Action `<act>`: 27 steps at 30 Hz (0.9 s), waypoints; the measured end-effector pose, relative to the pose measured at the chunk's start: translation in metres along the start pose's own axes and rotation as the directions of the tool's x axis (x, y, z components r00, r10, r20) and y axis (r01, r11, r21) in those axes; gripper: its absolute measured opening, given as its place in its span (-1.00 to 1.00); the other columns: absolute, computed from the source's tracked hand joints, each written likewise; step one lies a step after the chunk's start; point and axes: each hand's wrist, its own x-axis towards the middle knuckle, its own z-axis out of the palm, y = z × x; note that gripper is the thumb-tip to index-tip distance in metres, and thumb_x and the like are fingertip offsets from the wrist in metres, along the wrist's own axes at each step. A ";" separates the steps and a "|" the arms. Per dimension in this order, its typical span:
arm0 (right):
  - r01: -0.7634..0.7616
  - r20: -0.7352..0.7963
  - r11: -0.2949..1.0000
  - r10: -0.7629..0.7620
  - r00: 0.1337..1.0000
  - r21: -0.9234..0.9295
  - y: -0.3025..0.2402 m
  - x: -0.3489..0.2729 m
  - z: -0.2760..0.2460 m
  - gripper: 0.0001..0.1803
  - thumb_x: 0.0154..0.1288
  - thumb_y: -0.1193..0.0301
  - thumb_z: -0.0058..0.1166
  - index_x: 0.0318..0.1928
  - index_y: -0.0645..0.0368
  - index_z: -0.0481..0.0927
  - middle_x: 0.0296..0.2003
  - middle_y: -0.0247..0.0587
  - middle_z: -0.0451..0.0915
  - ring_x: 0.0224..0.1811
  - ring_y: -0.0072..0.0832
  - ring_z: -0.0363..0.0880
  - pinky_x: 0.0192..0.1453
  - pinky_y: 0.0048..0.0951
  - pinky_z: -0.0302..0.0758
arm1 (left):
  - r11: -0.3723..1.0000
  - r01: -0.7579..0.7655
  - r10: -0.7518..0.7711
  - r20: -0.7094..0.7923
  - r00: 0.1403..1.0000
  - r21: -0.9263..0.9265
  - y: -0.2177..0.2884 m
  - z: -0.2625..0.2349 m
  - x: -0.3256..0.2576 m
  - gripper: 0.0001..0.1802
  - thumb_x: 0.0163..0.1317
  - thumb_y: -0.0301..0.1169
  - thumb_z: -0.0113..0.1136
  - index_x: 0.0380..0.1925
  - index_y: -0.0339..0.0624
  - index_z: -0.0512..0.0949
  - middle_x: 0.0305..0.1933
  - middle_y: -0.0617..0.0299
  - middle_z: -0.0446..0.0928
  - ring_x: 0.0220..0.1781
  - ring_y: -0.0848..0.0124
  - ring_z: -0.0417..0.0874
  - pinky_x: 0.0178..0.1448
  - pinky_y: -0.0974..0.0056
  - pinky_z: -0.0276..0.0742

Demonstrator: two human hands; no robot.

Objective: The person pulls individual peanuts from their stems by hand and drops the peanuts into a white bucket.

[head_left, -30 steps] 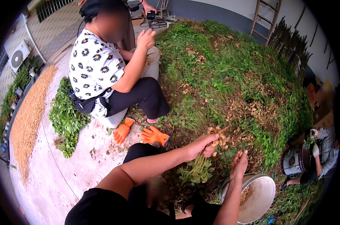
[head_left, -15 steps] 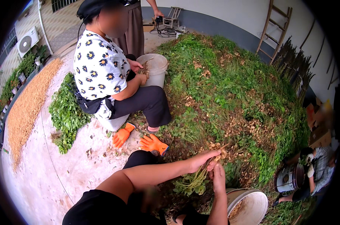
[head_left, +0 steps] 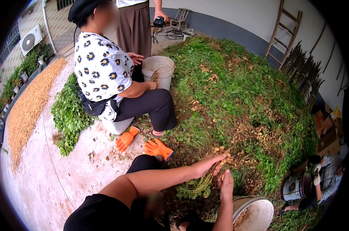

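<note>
My left hand (head_left: 208, 164) is closed around a peanut plant (head_left: 199, 187), its leafy stems hanging down toward me and its pods and roots poking up past my fingers. Just to the right, my right hand (head_left: 226, 184) has its fingers curled close beside the pods, thumb up; what lies inside them is hidden. Below that hand stands a pale bucket (head_left: 263, 215), tilted in view, with peanuts (head_left: 241, 217) in it. A large heap of pulled peanut plants (head_left: 228, 100) rises right beyond both hands.
A seated person (head_left: 101, 69) in a flower-print top works at a white bucket (head_left: 164, 71); another stands behind. Orange gloves (head_left: 159, 149) lie on the concrete. Peanuts (head_left: 32, 111) are spread at left. A third person (head_left: 330, 175) sits at right by a bucket. A ladder (head_left: 284, 34) leans on the wall.
My right hand has shifted slightly down and away from the pods; my left stays put. The seated person's hands have moved apart, one lowering a plant by the white bucket.
</note>
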 end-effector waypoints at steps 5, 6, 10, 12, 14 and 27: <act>-0.017 -0.002 0.998 0.017 1.000 0.066 -0.003 -0.002 0.004 -0.54 0.52 -0.01 -0.26 -0.43 0.03 0.36 -0.60 -0.44 0.32 -0.64 -0.68 0.16 -0.57 -0.61 0.07 | 0.998 -0.022 0.024 -0.051 0.998 0.052 0.002 0.002 0.002 -0.51 0.37 0.08 0.00 -0.56 -0.06 0.38 -0.62 0.33 0.34 -0.59 0.48 0.39 -0.44 0.35 0.30; -0.022 -0.010 0.999 0.023 1.000 0.048 -0.003 -0.002 0.003 -0.54 0.53 -0.01 -0.26 -0.44 0.03 0.36 -0.61 -0.44 0.32 -0.64 -0.68 0.15 -0.57 -0.60 0.07 | 0.997 -0.022 0.026 -0.063 0.998 0.070 0.004 0.002 0.002 -0.50 0.37 0.08 0.00 -0.57 -0.06 0.38 -0.62 0.33 0.35 -0.59 0.48 0.39 -0.44 0.35 0.30; 0.065 -0.021 0.964 -0.073 0.997 -0.259 0.004 0.001 -0.007 -0.52 0.53 -0.01 -0.27 -0.45 0.04 0.36 -0.63 -0.45 0.30 -0.67 -0.68 0.12 -0.58 -0.59 0.06 | 0.986 -0.042 0.048 -0.032 0.998 0.158 -0.002 0.002 0.003 -0.50 0.36 0.07 0.01 -0.57 -0.08 0.40 -0.66 0.34 0.34 -0.62 0.50 0.38 -0.44 0.35 0.29; 0.080 -0.068 0.968 -0.099 0.993 -0.240 0.002 0.000 -0.007 -0.49 0.52 -0.06 -0.28 -0.47 0.03 0.34 -0.64 -0.47 0.29 -0.68 -0.68 0.09 -0.59 -0.59 0.03 | 0.983 -0.060 0.061 0.003 0.998 0.173 -0.004 0.002 0.003 -0.51 0.35 0.07 0.03 -0.54 -0.10 0.42 -0.68 0.35 0.32 -0.63 0.50 0.38 -0.44 0.34 0.30; 0.026 -0.092 0.998 -0.031 0.995 -0.057 -0.004 0.001 -0.009 -0.49 0.51 -0.08 -0.28 -0.46 0.02 0.34 -0.64 -0.47 0.28 -0.67 -0.68 0.09 -0.59 -0.60 0.01 | 0.996 -0.041 0.043 -0.026 0.999 0.077 -0.003 0.005 0.003 -0.54 0.37 0.05 0.00 -0.53 -0.08 0.41 -0.69 0.36 0.29 -0.64 0.51 0.34 -0.46 0.34 0.26; 0.215 -0.131 0.861 -0.305 0.943 -0.462 -0.016 0.012 -0.011 -0.44 0.55 0.02 -0.35 -0.51 0.14 0.36 -0.65 -0.38 0.32 -0.67 -0.58 0.15 -0.56 -0.50 0.07 | 0.996 -0.048 0.053 -0.071 0.996 0.075 0.005 0.012 0.008 -0.57 0.40 -0.04 0.00 -0.59 -0.01 0.31 -0.72 0.44 0.21 -0.72 0.58 0.17 -0.58 0.38 0.08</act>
